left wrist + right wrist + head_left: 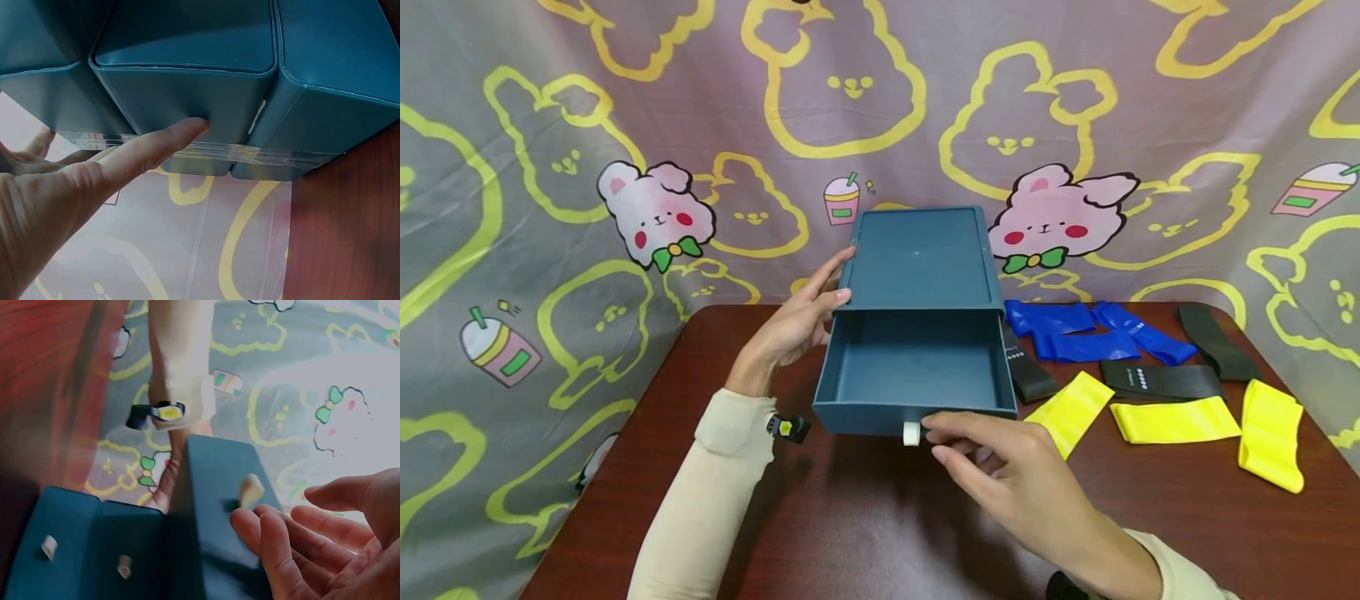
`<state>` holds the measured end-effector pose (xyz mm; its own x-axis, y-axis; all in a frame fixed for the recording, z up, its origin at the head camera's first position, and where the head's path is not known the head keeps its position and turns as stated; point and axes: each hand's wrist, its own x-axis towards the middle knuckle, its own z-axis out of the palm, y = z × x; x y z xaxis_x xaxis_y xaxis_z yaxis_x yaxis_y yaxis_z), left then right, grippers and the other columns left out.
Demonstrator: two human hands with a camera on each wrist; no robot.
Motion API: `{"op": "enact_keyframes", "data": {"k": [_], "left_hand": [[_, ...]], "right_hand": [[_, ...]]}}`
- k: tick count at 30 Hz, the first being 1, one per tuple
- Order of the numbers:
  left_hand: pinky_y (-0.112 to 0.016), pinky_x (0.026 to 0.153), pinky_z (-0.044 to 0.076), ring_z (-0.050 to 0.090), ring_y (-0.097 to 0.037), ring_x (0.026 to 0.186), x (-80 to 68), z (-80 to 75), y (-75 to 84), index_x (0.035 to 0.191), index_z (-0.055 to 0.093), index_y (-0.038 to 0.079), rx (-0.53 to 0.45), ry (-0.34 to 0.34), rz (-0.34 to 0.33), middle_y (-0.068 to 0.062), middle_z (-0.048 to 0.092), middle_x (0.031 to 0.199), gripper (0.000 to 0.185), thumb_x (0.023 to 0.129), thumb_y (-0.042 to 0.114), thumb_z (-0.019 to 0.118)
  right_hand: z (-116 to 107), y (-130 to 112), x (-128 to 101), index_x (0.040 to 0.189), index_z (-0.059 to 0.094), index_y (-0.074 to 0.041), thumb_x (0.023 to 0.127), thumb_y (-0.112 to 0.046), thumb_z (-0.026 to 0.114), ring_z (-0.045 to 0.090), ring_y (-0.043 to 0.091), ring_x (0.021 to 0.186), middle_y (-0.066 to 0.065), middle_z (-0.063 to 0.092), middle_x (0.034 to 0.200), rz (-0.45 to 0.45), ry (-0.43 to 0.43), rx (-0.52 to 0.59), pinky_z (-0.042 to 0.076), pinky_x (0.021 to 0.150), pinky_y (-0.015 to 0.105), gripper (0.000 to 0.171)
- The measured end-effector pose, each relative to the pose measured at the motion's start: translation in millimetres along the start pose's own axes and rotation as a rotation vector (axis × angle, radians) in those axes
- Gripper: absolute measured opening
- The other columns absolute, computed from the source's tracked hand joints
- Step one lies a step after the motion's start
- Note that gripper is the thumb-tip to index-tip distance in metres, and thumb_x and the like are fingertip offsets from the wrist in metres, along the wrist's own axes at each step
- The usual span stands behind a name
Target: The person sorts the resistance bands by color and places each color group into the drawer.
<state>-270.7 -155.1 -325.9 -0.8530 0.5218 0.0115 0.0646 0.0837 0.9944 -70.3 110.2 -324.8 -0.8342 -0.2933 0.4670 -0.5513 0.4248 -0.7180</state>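
Observation:
A dark blue drawer unit (917,258) stands on the table with its top drawer (917,367) pulled out, and the part of the drawer floor in view is bare. My left hand (793,325) rests against the unit's left side, fingers extended; in the left wrist view its thumb (181,131) presses the blue wall above a band of clear tape (225,152). Beside the white pull tab (912,433) on the drawer front is my right hand (1007,467). Its fingertips are right at the tab, and the right wrist view shows thumb and fingers spread apart, with the tab (252,489) just beyond them.
Right of the unit lie several flat bands: blue ones (1086,346) at the back, black ones (1161,381) among them, and yellow ones (1176,421) nearer. Lower closed drawers with white tabs (49,547) show in the right wrist view. A patterned curtain (880,100) hangs behind the table (865,517).

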Motion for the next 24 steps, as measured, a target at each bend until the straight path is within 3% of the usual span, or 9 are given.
{"op": "enact_keyframes", "data": {"k": [1,3,5,8,9,19,21,22,24], "left_hand": [[-0.063,0.088,0.051,0.037,-0.023,0.044,0.0,-0.1,0.2,0.151,0.023,0.050,0.003,0.003,-0.001,0.001,0.004,0.165,0.060,0.101,0.035,0.053],[-0.063,0.088,0.051,0.047,-0.025,0.054,0.2,0.0,0.3,0.151,0.023,0.050,0.005,0.006,-0.003,0.000,0.004,0.165,0.061,0.101,0.034,0.053],[-0.064,0.087,0.051,0.059,-0.031,0.080,0.1,0.3,0.2,0.151,0.023,0.050,0.002,0.007,-0.006,0.000,0.005,0.165,0.061,0.101,0.034,0.053],[-0.064,0.087,0.051,0.050,-0.043,0.117,-0.4,0.8,0.2,0.151,0.023,0.051,0.000,0.009,-0.011,0.001,0.005,0.165,0.060,0.101,0.035,0.053],[-0.063,0.087,0.051,0.054,-0.043,0.110,-0.4,0.4,0.0,0.151,0.023,0.051,0.011,0.012,-0.010,0.001,0.004,0.165,0.060,0.101,0.035,0.053],[-0.064,0.092,0.048,0.046,-0.042,0.120,0.7,0.0,0.5,0.149,0.024,0.053,0.022,0.016,-0.024,0.003,0.001,0.165,0.059,0.100,0.038,0.053],[-0.064,0.093,0.048,0.053,-0.038,0.100,0.1,-0.1,0.9,0.149,0.024,0.053,0.031,0.018,-0.026,0.003,0.001,0.165,0.058,0.101,0.038,0.053],[-0.063,0.093,0.048,0.054,-0.033,0.084,-0.1,-0.3,1.1,0.149,0.024,0.054,0.036,0.021,-0.027,0.002,0.001,0.165,0.058,0.101,0.038,0.052],[-0.064,0.092,0.048,0.052,-0.025,0.069,-1.0,-0.5,1.9,0.149,0.024,0.054,0.033,0.022,-0.026,0.002,0.001,0.165,0.058,0.101,0.038,0.053]], "right_hand": [[-3,-1,-1,0.110,0.073,-0.017,0.085,-0.009,0.076,0.064,-0.001,0.070,-0.007,0.075,0.096,-0.012,0.015,-0.006,0.055,0.058,0.019,0.027],[-10,-3,-2,0.110,0.073,-0.016,0.083,-0.007,0.077,0.065,-0.001,0.072,-0.005,0.075,0.096,-0.044,0.047,-0.029,0.055,0.059,0.018,0.029],[-18,-3,-4,0.110,0.073,-0.014,0.079,-0.002,0.078,0.066,0.001,0.074,-0.003,0.075,0.095,-0.075,0.085,-0.047,0.055,0.059,0.016,0.033],[-32,-1,-7,0.111,0.073,-0.014,0.075,0.004,0.080,0.067,0.002,0.076,-0.001,0.075,0.094,-0.081,0.142,-0.089,0.054,0.061,0.014,0.041],[-37,-1,-8,0.112,0.073,-0.015,0.073,0.005,0.081,0.067,0.002,0.077,-0.002,0.075,0.094,-0.066,0.157,-0.108,0.054,0.061,0.014,0.044],[-71,21,-11,0.113,0.073,-0.016,0.074,0.004,0.081,0.064,-0.008,0.081,-0.006,0.073,0.098,0.027,0.247,-0.248,0.052,0.062,0.011,0.044],[-76,31,-8,0.112,0.073,-0.016,0.075,0.001,0.081,0.063,-0.011,0.080,-0.006,0.073,0.097,0.039,0.264,-0.281,0.051,0.062,0.010,0.042],[-78,37,-7,0.112,0.073,-0.015,0.076,0.000,0.081,0.062,-0.011,0.079,-0.004,0.074,0.096,0.044,0.275,-0.291,0.050,0.063,0.009,0.040],[-82,51,-3,0.112,0.073,-0.014,0.077,-0.001,0.081,0.061,-0.013,0.077,-0.003,0.074,0.092,0.059,0.296,-0.298,0.049,0.064,0.007,0.038]]}}
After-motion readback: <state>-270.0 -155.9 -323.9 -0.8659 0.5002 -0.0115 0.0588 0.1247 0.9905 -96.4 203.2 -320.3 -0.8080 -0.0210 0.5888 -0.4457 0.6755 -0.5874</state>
